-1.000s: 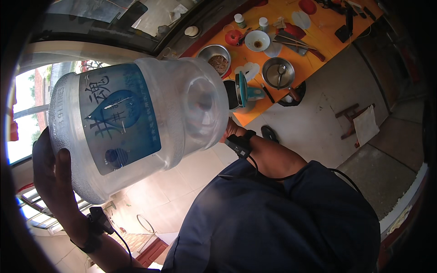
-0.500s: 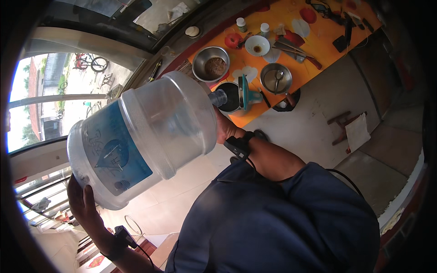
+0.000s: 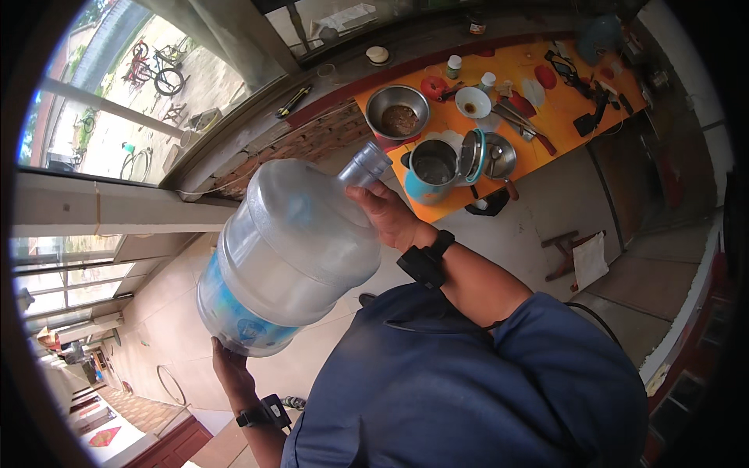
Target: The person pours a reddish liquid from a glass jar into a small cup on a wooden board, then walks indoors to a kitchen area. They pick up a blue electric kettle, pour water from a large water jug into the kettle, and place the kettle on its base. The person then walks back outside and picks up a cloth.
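A large clear plastic water jug (image 3: 292,234) with a blue label is held aslant in both hands, its neck up and to the right. My right hand (image 3: 388,214) is closed at the neck, thumb showing on the near side. My left hand (image 3: 232,373) bears the jug's base from below, its fingertips hidden behind the plastic. Past the mouth of the jug, on the orange table's near left corner, stands a turquoise electric kettle (image 3: 425,189). Its lid (image 3: 472,156) is raised, and the jug's mouth is apart from it.
On the orange table (image 3: 538,170) stand a steel bowl (image 3: 377,109) of brown stuff, a white bowl (image 3: 473,102), a saucepan (image 3: 505,158), knives and small bottles. A windowsill (image 3: 257,139) runs along the left. A small wooden stool (image 3: 560,256) stands on the floor at right.
The jug's mouth has come away from the kettle, and its neck now points more upward. Its base has swung lower and nearer, with my left hand following. The kettle shows more fully.
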A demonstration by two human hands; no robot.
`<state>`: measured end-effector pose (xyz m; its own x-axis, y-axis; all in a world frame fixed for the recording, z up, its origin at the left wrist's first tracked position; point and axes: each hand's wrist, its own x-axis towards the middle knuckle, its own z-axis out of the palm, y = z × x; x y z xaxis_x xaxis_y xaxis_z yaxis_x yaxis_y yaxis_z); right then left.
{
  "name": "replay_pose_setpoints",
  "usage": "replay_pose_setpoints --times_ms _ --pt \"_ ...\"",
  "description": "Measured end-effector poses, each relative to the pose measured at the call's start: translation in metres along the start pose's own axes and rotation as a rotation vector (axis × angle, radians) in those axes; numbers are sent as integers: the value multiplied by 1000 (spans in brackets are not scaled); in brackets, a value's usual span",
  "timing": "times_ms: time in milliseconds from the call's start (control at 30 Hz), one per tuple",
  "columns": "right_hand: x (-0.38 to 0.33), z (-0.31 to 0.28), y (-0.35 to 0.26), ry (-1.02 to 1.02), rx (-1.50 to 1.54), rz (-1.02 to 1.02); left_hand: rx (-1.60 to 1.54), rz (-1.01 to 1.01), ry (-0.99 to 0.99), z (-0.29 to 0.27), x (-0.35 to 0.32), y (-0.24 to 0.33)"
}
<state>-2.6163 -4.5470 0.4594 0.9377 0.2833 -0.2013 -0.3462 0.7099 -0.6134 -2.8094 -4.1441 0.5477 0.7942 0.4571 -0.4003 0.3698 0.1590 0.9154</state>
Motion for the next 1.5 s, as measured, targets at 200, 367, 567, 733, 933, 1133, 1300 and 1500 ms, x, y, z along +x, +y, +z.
replay_pose_setpoints --times_ms 200,367,567,733,933,1133,1300,1500 --pt "7 106 52 -135 -927 -297 102 -246 269 -94 27 -57" --pt "19 149 151 -248 -1198 -350 223 16 207 -100 49 -18" --pt "41 174 205 -618 -1720 -460 465 280 -136 -47 66 17" --pt "70 179 239 -696 -1654 -418 737 388 -142 -29 101 18" --pt "112 187 291 -789 -1621 -241 973 353 -8 -46 141 8" --pt "148 152 304 -627 -1674 34 1144 154 81 -121 209 -38" --pt "165 75 275 -315 -1859 430 1190 -16 159 -180 277 -99" --pt "96 -21 261 254 -1767 570 1250 -103 117 -234 379 -160"
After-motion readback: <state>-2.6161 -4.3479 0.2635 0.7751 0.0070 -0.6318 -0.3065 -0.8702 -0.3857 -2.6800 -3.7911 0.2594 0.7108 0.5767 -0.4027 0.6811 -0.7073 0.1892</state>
